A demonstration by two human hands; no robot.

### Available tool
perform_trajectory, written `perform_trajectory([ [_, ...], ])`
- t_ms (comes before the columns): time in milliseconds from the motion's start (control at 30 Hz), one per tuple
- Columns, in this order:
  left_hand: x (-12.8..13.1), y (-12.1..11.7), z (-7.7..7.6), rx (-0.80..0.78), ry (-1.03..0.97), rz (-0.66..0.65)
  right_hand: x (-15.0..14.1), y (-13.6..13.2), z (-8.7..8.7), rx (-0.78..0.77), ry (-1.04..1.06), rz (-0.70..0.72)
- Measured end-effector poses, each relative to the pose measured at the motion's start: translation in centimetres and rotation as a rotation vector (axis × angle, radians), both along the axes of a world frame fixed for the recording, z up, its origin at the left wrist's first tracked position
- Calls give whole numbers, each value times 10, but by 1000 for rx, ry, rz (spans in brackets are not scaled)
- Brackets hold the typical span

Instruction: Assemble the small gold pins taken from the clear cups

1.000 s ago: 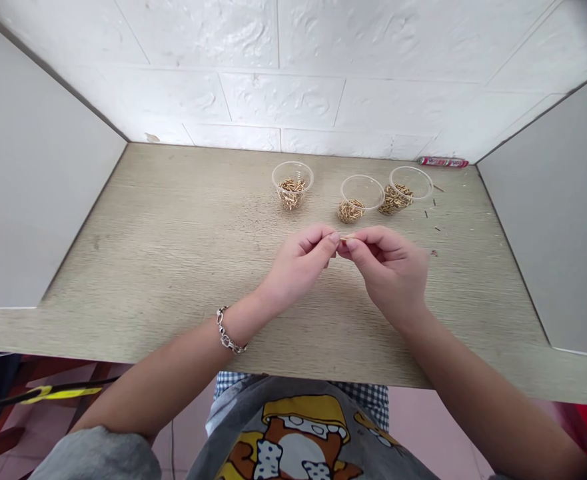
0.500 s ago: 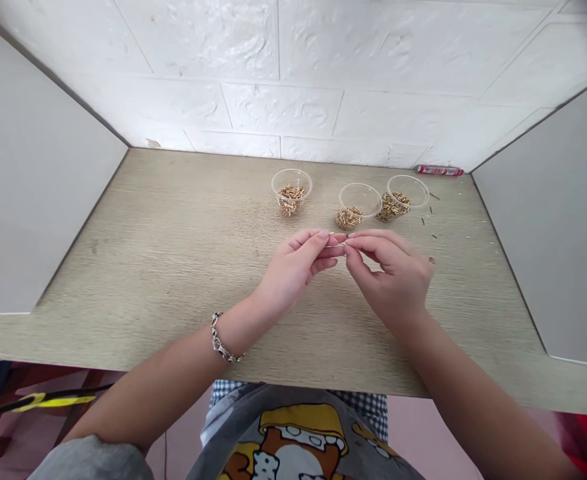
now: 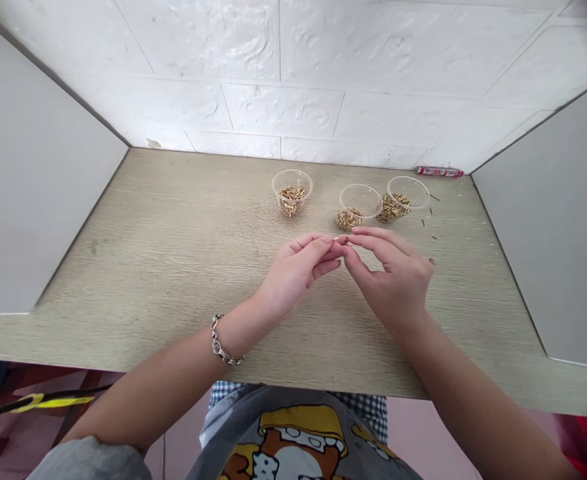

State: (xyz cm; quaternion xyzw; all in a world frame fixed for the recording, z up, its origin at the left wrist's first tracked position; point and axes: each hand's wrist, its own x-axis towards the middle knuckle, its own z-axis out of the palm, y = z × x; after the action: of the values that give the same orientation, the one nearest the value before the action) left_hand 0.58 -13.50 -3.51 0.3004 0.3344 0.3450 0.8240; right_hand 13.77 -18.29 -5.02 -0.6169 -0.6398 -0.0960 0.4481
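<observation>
In the head view, the left forearm slants up from the lower left over the table, wearing a silver bracelet. The left hand is turned thumb uppermost, its thumb and forefinger pressed together on a small gold pin, whose visible end points right; its lower fingers curl loosely beneath.

The right hand meets it from the other side, wrist bent so that the fingers point left. Its forefinger and middle finger arch over, with the thumb below, and their tips lie right beside the left fingertips. The gap between forefinger and thumb tips is narrow; at this size I cannot fairly tell whether they have hold of anything.

The gold pin sits between the hands, just in front of the middle cup. The left cup and right cup stand farther back, all three holding gold pieces.
</observation>
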Motion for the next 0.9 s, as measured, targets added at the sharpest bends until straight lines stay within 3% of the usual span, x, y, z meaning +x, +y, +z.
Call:
perform_trajectory([
  [333,0,0,-4,136,84,-35,0,-1,12,-311,594,59],
  [467,0,-1,-4,302,109,-52,1,3,9,-414,1128,269],
  [533,0,-1,-3,392,130,-71,0,4,6,-423,1281,373],
  [900,-1,-1,1,451,202,-72,-7,1,1,-396,1329,422],
])
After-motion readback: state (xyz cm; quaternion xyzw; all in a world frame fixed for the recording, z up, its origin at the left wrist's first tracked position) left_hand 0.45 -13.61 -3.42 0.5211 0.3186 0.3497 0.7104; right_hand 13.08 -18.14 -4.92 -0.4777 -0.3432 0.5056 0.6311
